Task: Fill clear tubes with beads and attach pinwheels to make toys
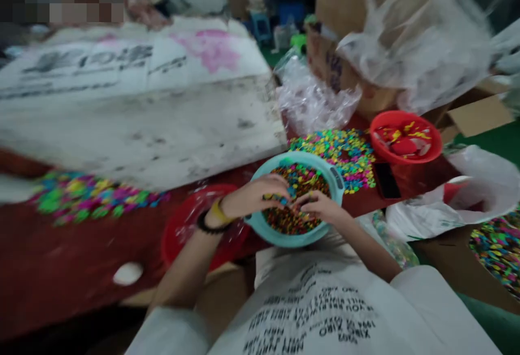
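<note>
A light-blue basin (337, 192) on my lap at the table's edge holds many tiny multicoloured pieces (288, 219), mostly brown-orange with green, yellow and blue ones. My left hand (266, 195), with a yellow band and dark bracelet at the wrist, reaches over the basin's left side. Its fingers are curled round a few small coloured pieces. From the right comes my right hand (319, 206), fingers bent and tips drawn together close to the left fingertips. Whatever lies between the right fingertips is too small to make out.
Loose coloured pieces (349, 155) lie behind the basin, with another heap (93, 195) at left. A red bowl (436, 146), a dark phone (387, 180) and a white bag (422, 219) are at right. A red basin (173, 236) sits left, below a big white sack (142, 127).
</note>
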